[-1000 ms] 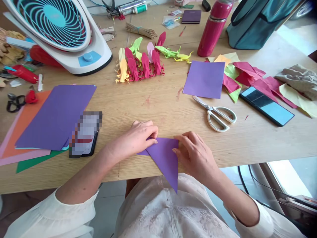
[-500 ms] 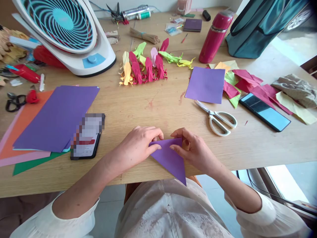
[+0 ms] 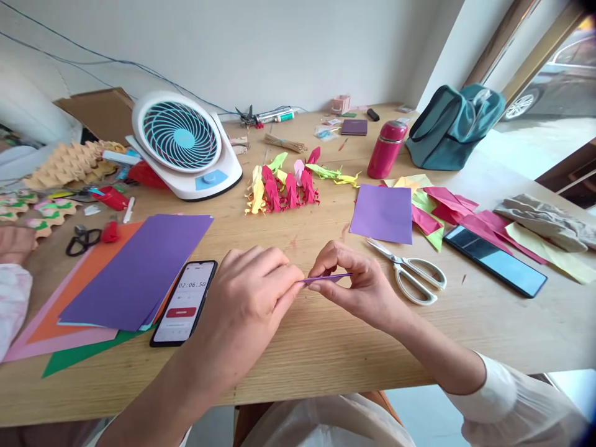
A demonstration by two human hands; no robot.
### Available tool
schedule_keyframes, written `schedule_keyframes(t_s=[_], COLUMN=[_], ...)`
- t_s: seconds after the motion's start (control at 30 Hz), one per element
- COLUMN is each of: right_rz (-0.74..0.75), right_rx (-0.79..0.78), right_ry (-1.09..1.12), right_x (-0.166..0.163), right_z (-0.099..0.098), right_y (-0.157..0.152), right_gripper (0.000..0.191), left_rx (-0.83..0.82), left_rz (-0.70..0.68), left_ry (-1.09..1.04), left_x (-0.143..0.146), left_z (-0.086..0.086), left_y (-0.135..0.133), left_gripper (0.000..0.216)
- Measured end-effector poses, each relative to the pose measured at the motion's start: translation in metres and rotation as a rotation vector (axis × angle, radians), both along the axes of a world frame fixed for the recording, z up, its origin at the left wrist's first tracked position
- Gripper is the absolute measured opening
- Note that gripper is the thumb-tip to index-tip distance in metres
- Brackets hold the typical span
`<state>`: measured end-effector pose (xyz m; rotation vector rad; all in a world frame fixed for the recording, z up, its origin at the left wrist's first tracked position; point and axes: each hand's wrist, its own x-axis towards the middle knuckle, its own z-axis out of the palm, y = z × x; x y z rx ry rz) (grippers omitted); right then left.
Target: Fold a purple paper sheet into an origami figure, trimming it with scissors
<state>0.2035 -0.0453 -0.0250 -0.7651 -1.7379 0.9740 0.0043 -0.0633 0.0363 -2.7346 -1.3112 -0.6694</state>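
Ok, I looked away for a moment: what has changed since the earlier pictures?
The purple paper, earlier a broad triangle hanging past the table's near edge, has turned nearly edge-on and seems lifted, a thin strip between left hand and right hand. Both keep hold. The view has tilted up, showing more wall and, at left, another person's hand. The scissors, purple square and folded figures stay put.

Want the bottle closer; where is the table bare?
The table is bare between the paper figures and the left hand and right hand, and at front right, bordered by the right forearm, scissors and right phone. Crowded: the left, with fan, sheets and left phone; behind the right phone, paper scraps.
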Motion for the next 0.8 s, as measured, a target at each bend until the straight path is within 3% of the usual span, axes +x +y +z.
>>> schedule_keyframes(t_s=[0.13, 0.27, 0.8], right_rz=[-0.047, -0.067, -0.070], right_rx=[0.173, 0.226, 0.103], right_ry=[0.038, 0.040, 0.105], right_x=[-0.007, -0.007, 0.016], right_z=[0.003, 0.001, -0.006], right_y=[0.002, 0.000, 0.013], right_gripper=[0.003, 0.001, 0.008], left_rx=[0.148, 0.168, 0.058], left_rz=[0.008, 0.010, 0.056], left_ry=[0.048, 0.066, -0.053], left_x=[0.002, 0.002, 0.000], left_z=[0.004, 0.004, -0.007], left_y=[-0.005, -0.008, -0.001], left_gripper=[0.022, 0.021, 0.016])
